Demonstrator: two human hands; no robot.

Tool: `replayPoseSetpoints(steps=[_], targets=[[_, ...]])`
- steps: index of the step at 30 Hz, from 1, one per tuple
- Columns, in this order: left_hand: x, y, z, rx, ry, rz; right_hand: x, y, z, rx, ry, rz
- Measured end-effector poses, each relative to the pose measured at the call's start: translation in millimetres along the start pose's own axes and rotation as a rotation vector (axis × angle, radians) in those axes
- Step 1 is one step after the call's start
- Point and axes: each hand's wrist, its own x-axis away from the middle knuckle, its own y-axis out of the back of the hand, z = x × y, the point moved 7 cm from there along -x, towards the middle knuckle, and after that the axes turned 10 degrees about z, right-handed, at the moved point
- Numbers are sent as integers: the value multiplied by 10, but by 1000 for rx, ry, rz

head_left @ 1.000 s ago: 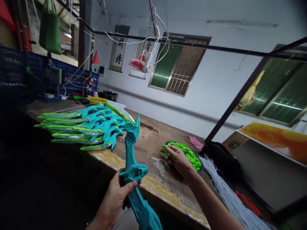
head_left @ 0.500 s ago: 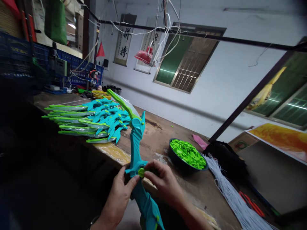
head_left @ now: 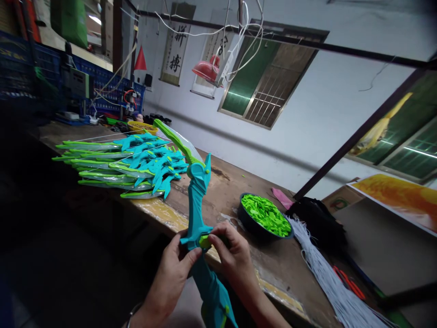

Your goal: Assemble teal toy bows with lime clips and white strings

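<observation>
Hands drew together beside the table (pale wall beyond).

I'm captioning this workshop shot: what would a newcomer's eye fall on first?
Probably the turquoise bow in the middle, gripped by the left hand while the right hand holds a lime-green piece at its centre. To its right on the table sits a dark bowl heaped with green parts; to its left lies a pile of similar bows.
</observation>
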Motion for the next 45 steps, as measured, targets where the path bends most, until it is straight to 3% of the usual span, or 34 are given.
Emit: replayPoseSetpoints(steps=[6,9,13,15,18,24,29,37,45], targets=[[9,21,-27,-65,-21,-74,1,-43,121,65,85,-4],[25,37,-19,-95,-17,-106,-26,29,110,103,37,-6],[60,45,-26,-97,-51,-135,-108,64,18,117,-120,202],[89,55,-30,-133,-58,-161,-137,58,36,102,-137,304],[146,73,-51,-238,-62,-219,-161,55,111,95,-120,356],[227,54,-55,-285,-71,-284,-129,35,219,136,-38,363],[234,-9,41,-169,-72,-222,-45,62,211,132,-8,331],[247,-45,76,-278,-24,-217,-50,107,2,-18,-184,337],[268,-87,50,-175,-63,-219,-131,97,143,76,-202,404]])
